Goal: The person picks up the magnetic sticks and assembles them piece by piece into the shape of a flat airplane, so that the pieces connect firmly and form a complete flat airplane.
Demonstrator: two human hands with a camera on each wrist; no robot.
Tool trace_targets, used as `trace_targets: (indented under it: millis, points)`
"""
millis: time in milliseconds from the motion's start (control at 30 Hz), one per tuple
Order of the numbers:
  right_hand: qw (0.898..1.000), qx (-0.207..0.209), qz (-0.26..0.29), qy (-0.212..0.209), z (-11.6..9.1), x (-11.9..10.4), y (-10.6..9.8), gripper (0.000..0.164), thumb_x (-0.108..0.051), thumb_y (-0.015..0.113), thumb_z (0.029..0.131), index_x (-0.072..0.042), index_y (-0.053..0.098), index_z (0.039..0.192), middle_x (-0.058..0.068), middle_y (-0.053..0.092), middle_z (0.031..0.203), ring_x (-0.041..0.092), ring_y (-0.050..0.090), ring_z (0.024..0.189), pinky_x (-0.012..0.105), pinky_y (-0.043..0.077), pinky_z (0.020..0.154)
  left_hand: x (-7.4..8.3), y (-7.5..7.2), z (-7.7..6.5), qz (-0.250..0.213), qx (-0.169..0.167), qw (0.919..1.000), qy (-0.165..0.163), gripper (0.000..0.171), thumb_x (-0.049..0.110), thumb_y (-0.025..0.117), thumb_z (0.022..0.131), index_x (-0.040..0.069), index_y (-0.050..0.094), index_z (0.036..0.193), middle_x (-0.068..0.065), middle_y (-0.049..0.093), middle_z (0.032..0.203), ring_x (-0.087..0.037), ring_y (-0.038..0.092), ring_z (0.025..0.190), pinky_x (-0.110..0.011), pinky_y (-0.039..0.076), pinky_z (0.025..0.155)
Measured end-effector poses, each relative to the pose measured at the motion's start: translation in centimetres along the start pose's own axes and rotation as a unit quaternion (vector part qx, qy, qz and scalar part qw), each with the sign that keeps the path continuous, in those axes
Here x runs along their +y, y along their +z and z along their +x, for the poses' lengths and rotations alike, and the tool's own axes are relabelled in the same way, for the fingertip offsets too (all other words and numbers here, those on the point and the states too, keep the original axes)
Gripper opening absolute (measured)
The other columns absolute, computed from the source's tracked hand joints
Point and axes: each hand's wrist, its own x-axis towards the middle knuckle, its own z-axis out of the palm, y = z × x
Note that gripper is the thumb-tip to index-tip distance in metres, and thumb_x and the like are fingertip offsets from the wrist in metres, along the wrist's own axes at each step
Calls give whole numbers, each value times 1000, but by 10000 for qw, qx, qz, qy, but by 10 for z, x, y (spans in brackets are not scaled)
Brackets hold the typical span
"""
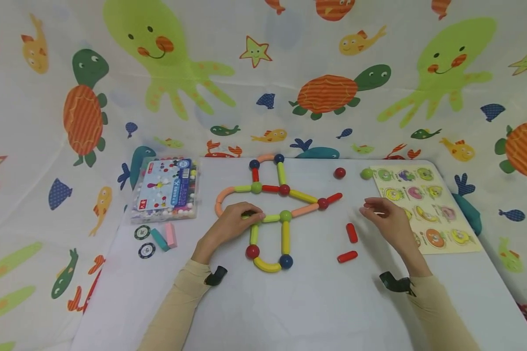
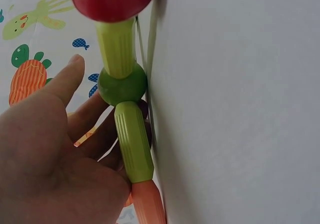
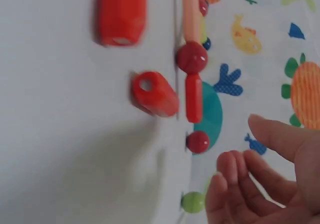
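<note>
A flat figure of magnetic sticks and balls lies mid-table in the head view, with a yellow stick [image 1: 285, 238] and a blue ball [image 1: 286, 262] in its near loop. My left hand [image 1: 233, 222] is at its left side, partly covering the joint there. In the left wrist view the fingers pass behind a green ball [image 2: 122, 86] and a green stick [image 2: 133, 143], thumb apart from them. My right hand [image 1: 391, 222] hovers, holding nothing, fingers loosely bent, over the left edge of a fruit-picture board [image 1: 454, 244]. Two loose red sticks, one upper [image 1: 352, 233] and one lower [image 1: 347, 256], lie left of it.
A loose red ball [image 1: 339, 173] and a green ball [image 1: 366, 173] lie at the back. To the left sits a clear box [image 1: 164, 187] of pieces, with round chips [image 1: 147, 250], a teal block [image 1: 160, 240] and a pink block [image 1: 171, 235] in front. Behind hangs a sea-animal curtain [image 1: 254, 92].
</note>
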Motion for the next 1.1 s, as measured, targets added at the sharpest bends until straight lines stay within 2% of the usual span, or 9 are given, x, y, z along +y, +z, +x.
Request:
trace_targets:
  millis: [167,267,367,500,733,900,1100]
  points:
    - [9978,-542,-217,324,-13,4,15,53,-43,73,93,-4,62,128,14,69,113,27,62,103,17,50,74,-1,0,-1,-61,34,10000,13,28,42,67,97,22,74,115,9,72,109,-11,62,102,-36,54,96]
    - [9923,-959,-371,694,-17,4,22,59,-47,78,87,-5,61,125,14,67,111,28,61,101,24,51,74,-1,0,-1,-76,21,10000,8,27,42,67,97,22,74,115,8,71,109,-12,62,102,-36,54,96]
    - [9881,-1175,-472,869,-19,2,27,60,-46,80,86,-4,60,124,15,66,111,28,60,100,27,51,75,-1,0,-1,-66,-7,10000,-23,28,42,67,97,22,74,115,8,71,109,-12,62,102,-36,54,96]
    - [9891,-1124,-522,794,-21,2,30,51,-35,79,88,-2,60,122,15,66,108,27,60,97,29,50,75,0,0,0,-45,-15,10000,-32,28,43,67,97,23,74,115,9,71,109,-12,62,102,-36,53,96]
    - [9956,-704,-496,361,-17,0,32,32,-21,74,93,-2,64,118,16,69,107,27,61,95,28,51,75,0,-1,0,-25,14,10000,-17,27,43,67,97,24,74,115,10,71,110,-10,62,103,-36,53,97]
    - [9979,-440,-464,-62,-4,-6,34,28,-16,71,95,-4,66,120,16,70,109,29,64,97,25,52,75,0,0,0,-2,10,10000,-24,27,42,67,97,23,74,115,9,71,110,-12,62,103,-36,54,96]
    - [9978,-558,-330,-169,11,-15,40,30,-18,70,97,-5,66,124,16,70,114,30,63,101,27,52,82,-1,0,0,-3,8,10000,20,27,41,67,97,22,74,115,8,71,110,-12,62,103,-36,54,96]
